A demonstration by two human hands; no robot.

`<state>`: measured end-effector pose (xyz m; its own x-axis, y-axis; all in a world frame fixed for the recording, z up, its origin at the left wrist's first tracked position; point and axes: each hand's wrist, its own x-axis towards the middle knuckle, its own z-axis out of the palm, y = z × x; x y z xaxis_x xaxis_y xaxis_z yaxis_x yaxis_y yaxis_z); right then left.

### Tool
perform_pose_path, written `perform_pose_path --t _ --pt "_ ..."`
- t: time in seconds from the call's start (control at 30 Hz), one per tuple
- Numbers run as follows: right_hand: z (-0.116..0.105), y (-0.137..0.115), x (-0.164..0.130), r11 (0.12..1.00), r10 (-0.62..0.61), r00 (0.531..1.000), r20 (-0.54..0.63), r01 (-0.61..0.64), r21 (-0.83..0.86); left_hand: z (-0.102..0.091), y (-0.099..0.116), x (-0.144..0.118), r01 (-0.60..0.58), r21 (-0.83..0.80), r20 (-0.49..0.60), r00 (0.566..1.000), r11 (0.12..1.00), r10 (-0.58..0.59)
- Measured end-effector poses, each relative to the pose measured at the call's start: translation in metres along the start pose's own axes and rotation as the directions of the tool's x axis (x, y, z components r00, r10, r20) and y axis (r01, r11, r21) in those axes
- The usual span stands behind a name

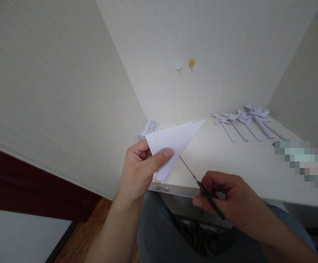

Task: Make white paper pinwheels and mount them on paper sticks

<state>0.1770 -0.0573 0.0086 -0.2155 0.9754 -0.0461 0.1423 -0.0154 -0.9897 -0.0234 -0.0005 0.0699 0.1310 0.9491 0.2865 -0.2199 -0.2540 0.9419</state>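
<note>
Head view: I look down at my two bare hands, above my lap, at the front edge of a pale wooden desk [257, 171].
Left hand [137, 170]: thumb and fingers pinch a folded white paper triangle [172, 144] near its lower point, held up off the desk so its long edge is free.
Right hand [226, 195]: closed around the black handles of slim scissors [200, 186]; the thin blades reach the paper's lower edge. Whether they are parted, I cannot tell.
Behind: folded white paper pinwheels [246, 122] lie in a row well apart, right; rolled paper strips [148, 129] sit in the left corner.
Room: bare desktop between, walls close on three sides.
</note>
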Motion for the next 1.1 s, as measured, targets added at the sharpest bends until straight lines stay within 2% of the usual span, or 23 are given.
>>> perform_pose_path --t 0.1,0.23,0.43,0.67,0.8,1.1 --pt "0.0 0.0 -0.001 1.0 -0.005 1.0 -0.006 0.005 -0.009 -0.001 -0.001 0.0 0.013 -0.01 0.011 1.0 1.0 -0.013" --pt "0.001 0.001 0.0 1.0 0.008 1.0 -0.005 -0.008 -0.003 -0.001 -0.003 -0.001 -0.028 0.033 -0.006 1.0 0.999 0.029" --pt "-0.001 0.003 0.0 0.999 0.049 0.998 0.045 -0.05 0.005 -0.001 -0.003 -0.001 -0.036 0.056 -0.008 0.999 0.998 0.037" --pt "-0.008 0.003 -0.004 0.999 0.05 0.993 0.111 -0.048 -0.022 -0.002 0.008 0.001 0.056 0.101 0.055 0.997 0.993 -0.062" --pt "-0.01 0.004 -0.006 0.997 0.039 0.992 0.119 -0.031 -0.067 -0.004 0.015 0.002 0.11 0.137 0.133 0.983 0.984 -0.129" --pt "-0.01 0.005 -0.008 0.996 0.026 0.989 0.146 -0.014 -0.083 -0.009 0.027 0.006 0.177 0.232 0.228 0.946 0.957 -0.23"
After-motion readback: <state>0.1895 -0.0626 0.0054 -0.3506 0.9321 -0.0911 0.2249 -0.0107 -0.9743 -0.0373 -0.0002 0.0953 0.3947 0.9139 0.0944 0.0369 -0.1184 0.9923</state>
